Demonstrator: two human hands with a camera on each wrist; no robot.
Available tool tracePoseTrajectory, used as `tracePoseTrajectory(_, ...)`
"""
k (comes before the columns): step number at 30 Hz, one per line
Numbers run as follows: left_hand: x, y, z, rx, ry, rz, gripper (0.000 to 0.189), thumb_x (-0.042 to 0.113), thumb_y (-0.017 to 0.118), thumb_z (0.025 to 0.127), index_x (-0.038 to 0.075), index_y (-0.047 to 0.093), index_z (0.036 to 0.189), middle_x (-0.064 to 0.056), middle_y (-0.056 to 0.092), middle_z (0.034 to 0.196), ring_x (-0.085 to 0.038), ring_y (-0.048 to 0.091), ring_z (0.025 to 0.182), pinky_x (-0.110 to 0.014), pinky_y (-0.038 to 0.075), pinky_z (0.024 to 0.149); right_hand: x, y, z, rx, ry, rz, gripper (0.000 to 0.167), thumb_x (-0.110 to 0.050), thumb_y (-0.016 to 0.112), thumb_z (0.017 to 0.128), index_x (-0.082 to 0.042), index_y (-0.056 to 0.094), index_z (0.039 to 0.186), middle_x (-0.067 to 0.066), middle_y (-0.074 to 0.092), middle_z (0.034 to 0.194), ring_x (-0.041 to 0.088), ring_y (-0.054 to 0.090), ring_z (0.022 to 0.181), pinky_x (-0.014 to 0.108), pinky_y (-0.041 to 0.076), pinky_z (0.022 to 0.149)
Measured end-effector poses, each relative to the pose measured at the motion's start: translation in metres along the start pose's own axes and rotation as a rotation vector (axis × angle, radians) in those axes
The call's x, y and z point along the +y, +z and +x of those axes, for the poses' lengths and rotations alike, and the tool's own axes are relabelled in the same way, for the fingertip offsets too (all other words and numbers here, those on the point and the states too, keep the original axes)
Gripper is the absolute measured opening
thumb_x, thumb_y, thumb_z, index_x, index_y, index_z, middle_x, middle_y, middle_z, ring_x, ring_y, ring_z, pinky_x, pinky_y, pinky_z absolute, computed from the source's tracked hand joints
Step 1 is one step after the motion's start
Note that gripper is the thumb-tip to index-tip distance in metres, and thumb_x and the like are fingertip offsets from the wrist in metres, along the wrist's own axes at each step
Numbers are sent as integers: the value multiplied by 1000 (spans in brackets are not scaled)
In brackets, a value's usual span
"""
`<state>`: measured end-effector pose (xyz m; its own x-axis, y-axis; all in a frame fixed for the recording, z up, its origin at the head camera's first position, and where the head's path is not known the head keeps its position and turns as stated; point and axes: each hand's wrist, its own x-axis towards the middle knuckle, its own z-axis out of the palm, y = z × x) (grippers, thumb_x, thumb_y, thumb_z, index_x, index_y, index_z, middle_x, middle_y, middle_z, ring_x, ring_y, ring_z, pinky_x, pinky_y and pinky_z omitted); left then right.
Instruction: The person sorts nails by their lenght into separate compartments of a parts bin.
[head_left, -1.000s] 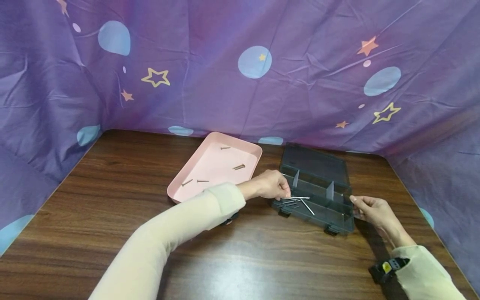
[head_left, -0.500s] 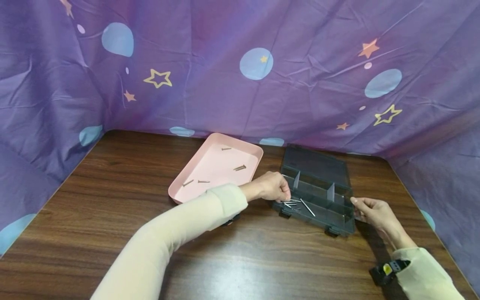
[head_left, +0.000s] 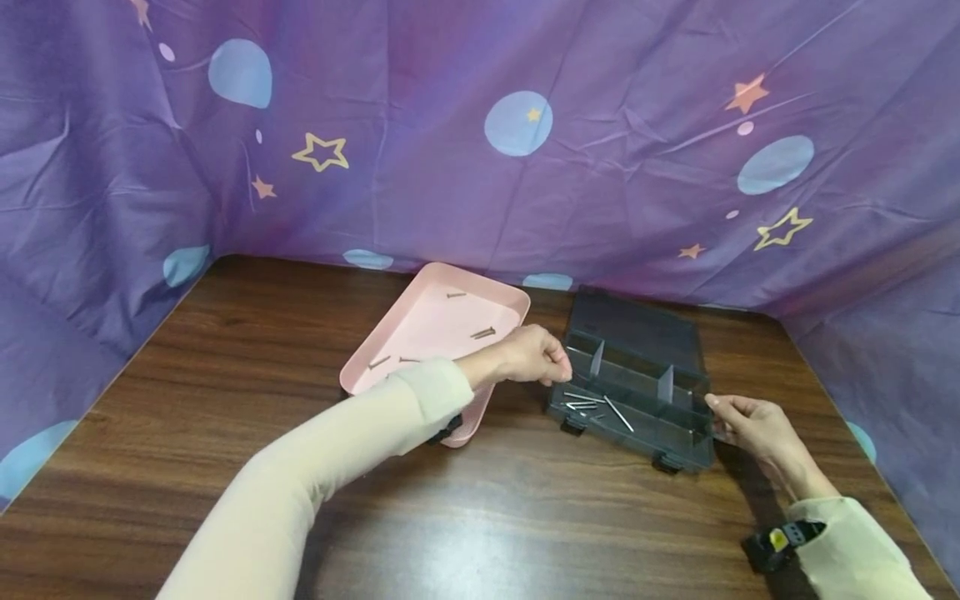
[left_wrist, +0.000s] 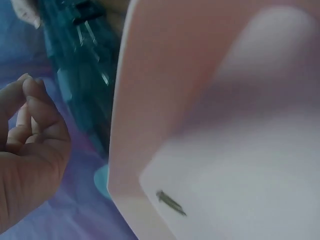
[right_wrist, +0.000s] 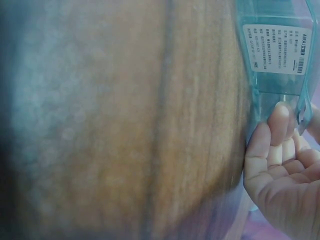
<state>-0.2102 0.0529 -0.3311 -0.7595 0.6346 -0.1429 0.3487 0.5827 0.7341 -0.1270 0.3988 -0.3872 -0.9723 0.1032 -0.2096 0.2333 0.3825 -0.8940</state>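
Note:
My left hand hovers by the left end of a dark see-through compartment box. Its thumb and fingertips are drawn together; the left wrist view shows nothing between them. Several silver nails lie in the box's front compartment. With thumb and fingers, my right hand pinches the box's right end; the right wrist view shows the fingers against its labelled wall. Beneath my left forearm is a pink tray, partly hidden, holding several brownish screws. One screw shows close up in the left wrist view.
The box's lid lies folded back behind it. Upright dividers split its rear row. A purple patterned curtain hangs behind and beside the wooden table. Each wrist bears a black camera, the right one plainly visible.
My left hand lets go of a silver nail, which now lies with the others in the front compartment. That hand has lifted back up and left. My right hand stays on the box.

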Motion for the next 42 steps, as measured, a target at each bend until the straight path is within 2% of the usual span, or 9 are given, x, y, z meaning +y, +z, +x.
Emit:
tracePoseTrajectory(4,-10,-17,-10,29,-35,-98,14,17,67,87,6,72,93,-11,73,89,-14,68,72,-14,46,63,-2,-2,1,-11,-9,35,23,-25,55,95,-21,65,75,-12,56,66,0,57,64,18,50,60)
tracePoseTrajectory(6,-17,-26,-17,50,-68,-154,15,16,67,87,4,71,94,-13,72,92,-15,67,74,-17,49,64,-3,-2,1,-10,-12,49,24,-23,55,95,-20,65,74,-12,56,66,0,57,64,17,51,60)
tracePoseTrajectory(12,-44,-49,-41,138,-137,-268,17,17,66,87,3,69,98,-7,70,90,-10,61,72,-20,49,67,-4,-4,2,-3,-19,44,23,-22,55,95,-23,66,74,-13,58,67,0,58,63,16,51,60)
tracePoseTrajectory(16,-61,-57,-58,191,-166,-341,18,14,64,89,1,67,99,-3,67,84,-8,57,70,-23,47,67,-4,-4,2,1,-10,34,23,-22,55,95,-25,66,75,-14,58,66,-1,58,62,16,50,59)
tracePoseTrajectory(21,-83,-62,-77,234,-194,-386,18,11,62,90,-3,65,100,-6,63,82,-8,53,69,-23,44,64,-4,-3,2,6,-6,27,24,-23,55,95,-24,66,74,-14,58,65,-1,57,62,16,50,59)
tracePoseTrajectory(26,-103,-64,-90,297,-222,-376,20,10,63,88,-6,65,101,-2,62,77,-7,51,65,-20,41,59,-4,-2,3,9,-5,68,25,-22,56,94,-23,66,72,-13,58,65,-1,57,61,16,50,58)
tracePoseTrajectory(31,-116,-62,-95,361,-228,-326,21,9,64,87,-7,65,101,3,61,71,-3,50,59,-18,40,55,-2,-1,2,5,-10,74,24,-23,56,95,-24,66,72,-13,58,65,-1,57,61,16,50,58)
tracePoseTrajectory(37,-123,-59,-97,418,-271,-229,22,11,67,84,-5,66,100,-9,67,80,-4,54,61,-17,43,56,1,0,2,-5,-13,82,25,-22,55,95,-24,66,72,-14,57,64,-2,54,61,16,49,58)
tracePoseTrajectory(42,-127,-56,-98,469,-307,-150,21,12,69,82,-3,67,97,-15,70,87,-13,61,70,-20,46,62,2,2,2,-4,-20,107,26,-20,55,95,-24,66,72,-14,57,63,-2,54,61,16,49,57)
